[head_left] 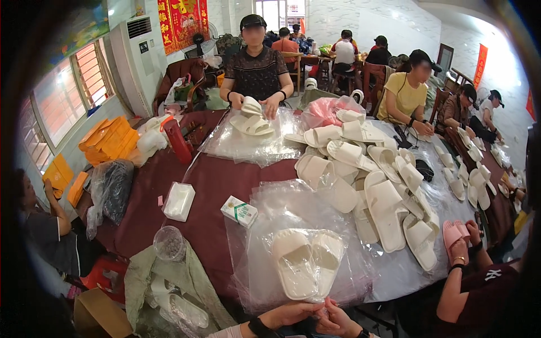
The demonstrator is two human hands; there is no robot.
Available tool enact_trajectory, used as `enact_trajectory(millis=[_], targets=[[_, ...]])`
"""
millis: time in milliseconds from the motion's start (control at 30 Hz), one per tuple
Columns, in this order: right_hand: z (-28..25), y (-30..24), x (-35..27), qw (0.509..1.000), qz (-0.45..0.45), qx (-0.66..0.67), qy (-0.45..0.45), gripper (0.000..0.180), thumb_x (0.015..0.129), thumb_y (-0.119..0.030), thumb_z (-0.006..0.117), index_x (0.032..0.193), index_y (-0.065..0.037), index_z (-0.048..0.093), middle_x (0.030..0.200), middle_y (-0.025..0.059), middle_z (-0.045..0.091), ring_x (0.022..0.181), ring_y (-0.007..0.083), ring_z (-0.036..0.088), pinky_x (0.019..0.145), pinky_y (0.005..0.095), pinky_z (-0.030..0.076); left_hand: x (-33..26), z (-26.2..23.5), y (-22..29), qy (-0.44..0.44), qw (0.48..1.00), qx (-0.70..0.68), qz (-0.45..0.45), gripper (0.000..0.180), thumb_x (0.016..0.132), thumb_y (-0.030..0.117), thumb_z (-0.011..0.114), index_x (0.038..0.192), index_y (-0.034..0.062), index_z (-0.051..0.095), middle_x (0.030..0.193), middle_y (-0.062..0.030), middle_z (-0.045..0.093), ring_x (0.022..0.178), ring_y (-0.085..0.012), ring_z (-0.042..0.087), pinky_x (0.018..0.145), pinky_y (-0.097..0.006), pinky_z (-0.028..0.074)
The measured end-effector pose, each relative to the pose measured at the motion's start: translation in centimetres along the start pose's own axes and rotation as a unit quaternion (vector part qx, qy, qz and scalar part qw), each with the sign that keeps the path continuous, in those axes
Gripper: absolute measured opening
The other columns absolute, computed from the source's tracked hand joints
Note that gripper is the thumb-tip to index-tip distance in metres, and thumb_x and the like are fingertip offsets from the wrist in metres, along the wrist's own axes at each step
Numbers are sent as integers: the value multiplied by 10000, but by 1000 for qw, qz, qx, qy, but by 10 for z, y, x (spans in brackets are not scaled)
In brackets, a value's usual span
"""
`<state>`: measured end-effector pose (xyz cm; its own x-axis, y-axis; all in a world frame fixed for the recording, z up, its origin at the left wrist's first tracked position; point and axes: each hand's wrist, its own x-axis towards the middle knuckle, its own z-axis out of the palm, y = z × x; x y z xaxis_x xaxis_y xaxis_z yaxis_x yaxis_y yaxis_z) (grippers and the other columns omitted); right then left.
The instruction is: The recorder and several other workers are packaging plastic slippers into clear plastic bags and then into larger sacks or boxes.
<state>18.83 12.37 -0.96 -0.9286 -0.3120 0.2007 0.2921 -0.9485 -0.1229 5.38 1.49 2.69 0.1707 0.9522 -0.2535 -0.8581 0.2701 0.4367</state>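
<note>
A pair of cream slippers [297,270] lies side by side inside a clear plastic bag [322,283], on top of a stack of flat clear bags [248,281] at the table's near edge. My left hand [298,313] comes in from the lower edge, its fingers pinched on the bag's near end. Close beside it, my right hand [336,320] is also closed on that end, just below the slippers' heels. The two hands almost touch, and the fingers partly hide the gathered plastic.
Loose cream slippers [383,211] form a heap at the right. A small white-and-green box [239,211], a white packet [179,201] and a clear tub [169,244] sit leftward. Across the table a co-worker [256,79] handles slippers; another person's hands [465,239] hold pink slippers at right.
</note>
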Motion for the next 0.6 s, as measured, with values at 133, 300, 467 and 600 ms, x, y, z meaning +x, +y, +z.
enact_trajectory(millis=[133, 300, 467, 600], targets=[[22, -4, -1, 964, 45, -78, 251, 724, 922, -591, 165, 995, -26, 613, 327, 9, 335, 251, 118, 262, 302, 237, 226, -1, 0, 4, -24, 999, 29, 31, 346, 938, 202, 491, 1233, 22, 470, 917, 5, 547, 803, -61, 491, 796, -201, 384], [42, -2, 5, 917, 98, -129, 365, 747, 904, -618, 172, 1043, -16, 592, 348, 9, 370, 266, 116, 289, 316, 229, 237, -1, 4, 7, -6, 996, 92, -6, 354, 943, 200, 488, 1236, 3, 463, 672, 56, 420, 633, -33, 386, 658, -165, 336], [51, -8, 12, 926, 131, -122, 333, 796, 870, -673, 154, 1078, -25, 565, 430, 72, 479, 279, 116, 304, 304, 210, 228, -13, 16, 32, -82, 993, 77, 36, 348, 947, 240, 488, 1199, 1, 496, 679, 55, 433, 631, -35, 394, 602, -174, 338], [58, -9, 13, 895, 180, -259, 317, 781, 864, -684, 110, 1070, -89, 571, 590, 118, 587, 317, 96, 333, 313, 199, 239, -8, 23, 6, 169, 986, 10, -8, 361, 935, 288, 514, 1154, 3, 540, 748, 37, 515, 689, -46, 462, 590, -190, 376]])
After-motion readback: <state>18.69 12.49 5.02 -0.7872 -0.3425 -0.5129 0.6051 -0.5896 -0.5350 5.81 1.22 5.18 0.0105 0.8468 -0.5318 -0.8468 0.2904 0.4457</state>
